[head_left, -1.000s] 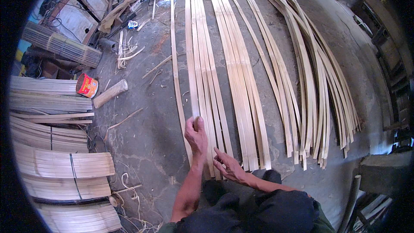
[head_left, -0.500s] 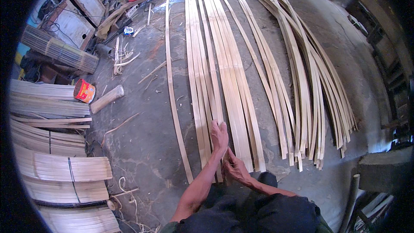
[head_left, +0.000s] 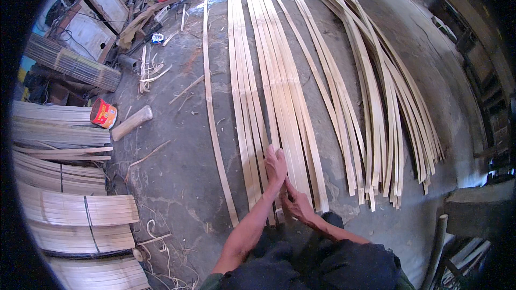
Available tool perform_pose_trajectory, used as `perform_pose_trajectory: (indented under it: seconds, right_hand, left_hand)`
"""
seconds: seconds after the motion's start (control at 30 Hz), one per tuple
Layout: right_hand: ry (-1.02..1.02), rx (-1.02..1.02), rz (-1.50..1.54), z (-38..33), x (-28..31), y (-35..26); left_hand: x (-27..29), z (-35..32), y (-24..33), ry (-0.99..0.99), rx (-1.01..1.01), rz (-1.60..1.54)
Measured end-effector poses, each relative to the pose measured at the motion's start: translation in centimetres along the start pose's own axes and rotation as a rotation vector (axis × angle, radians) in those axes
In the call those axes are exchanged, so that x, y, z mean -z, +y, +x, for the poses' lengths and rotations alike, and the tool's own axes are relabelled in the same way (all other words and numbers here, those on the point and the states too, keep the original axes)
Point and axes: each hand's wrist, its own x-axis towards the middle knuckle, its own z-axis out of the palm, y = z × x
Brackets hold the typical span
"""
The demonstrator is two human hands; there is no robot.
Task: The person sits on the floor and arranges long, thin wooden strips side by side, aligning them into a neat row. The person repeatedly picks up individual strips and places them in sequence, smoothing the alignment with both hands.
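Long pale bamboo strips (head_left: 289, 107) lie side by side on the floor in front of me, running away toward the far end. My left hand (head_left: 276, 165) is closed on the near part of a bamboo strip (head_left: 266, 94) at the left edge of the middle group. Just nearer and to the right, my right hand (head_left: 299, 207) has its fingers bent against the same strip's near end; the fingertips are partly hidden. Left of this group runs a narrower set of strips (head_left: 240, 75), with a dark gap between. A single strip (head_left: 210, 91) lies farther left.
More loose strips (head_left: 322, 64) and a crossed heap (head_left: 376, 75) spread to the right. Tied strip bundles (head_left: 88, 209) are stacked at left, near a red tin (head_left: 104, 114) and a short wooden billet (head_left: 132, 123). Offcuts (head_left: 152, 70) litter the floor. A stone-like block (head_left: 478, 204) stands right.
The held strip has shifted right, from beside the left set to against the middle group, widening the gap on its left. Both hands moved slightly right with it.
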Motion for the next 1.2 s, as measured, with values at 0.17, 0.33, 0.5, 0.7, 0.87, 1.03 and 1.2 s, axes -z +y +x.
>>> perform_pose_trajectory:
  seconds: [0.17, 0.33, 0.5, 0.7, 0.87, 1.03, 1.2]
  right_hand:
    - [0.06, 0.079, -0.04, 1.1, 0.3, -0.2]
    - [-0.013, 0.026, -0.106, 1.9, 0.1, -0.3]
    - [-0.046, -0.009, -0.14, 2.2, 1.2, 0.8]
    - [-0.022, 0.028, -0.163, 2.7, 0.9, 1.1]
    - [0.004, 0.094, -0.129, 2.6, 0.2, 1.0]
    - [-0.008, 0.102, -0.234, 2.8, 0.7, 1.3]
    - [-0.113, 0.024, -0.434, 3.3, 1.0, 1.1]
  left_hand:
    - [-0.8, 0.8, -0.7, -0.004, -0.045, 0.028]
    - [-0.7, 1.6, -2.8, -0.051, -0.045, 0.084]
    - [-0.2, 1.5, -0.2, -0.2, -0.032, 0.22]
    - [0.6, 2.1, 0.8, -0.238, -0.053, 0.322]
    - [0.7, 2.5, -0.6, -0.26, -0.046, 0.305]
    - [0.7, 2.5, -0.1, -0.276, -0.084, 0.356]
    - [0.8, 2.4, -0.2, -0.21, -0.182, 0.57]
